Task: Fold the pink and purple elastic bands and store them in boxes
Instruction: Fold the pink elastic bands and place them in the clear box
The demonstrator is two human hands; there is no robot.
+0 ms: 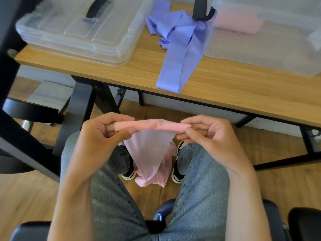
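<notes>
A pink elastic band is held above my lap, in front of the table edge. My left hand pinches its rolled top edge at the left end. At the right end, my right hand pinches the same edge. The rest of the pink band hangs down between my knees towards the floor. A purple elastic band lies crumpled on the wooden table, one end reaching the front edge. On the right stands a clear box with a folded pink band inside it. A shut clear box stands on the left.
Black table legs and a black frame stand at the left. My knees in jeans and my shoes are below the hands. A black chair's armrests flank my lap. A black clamp stands at the table's back.
</notes>
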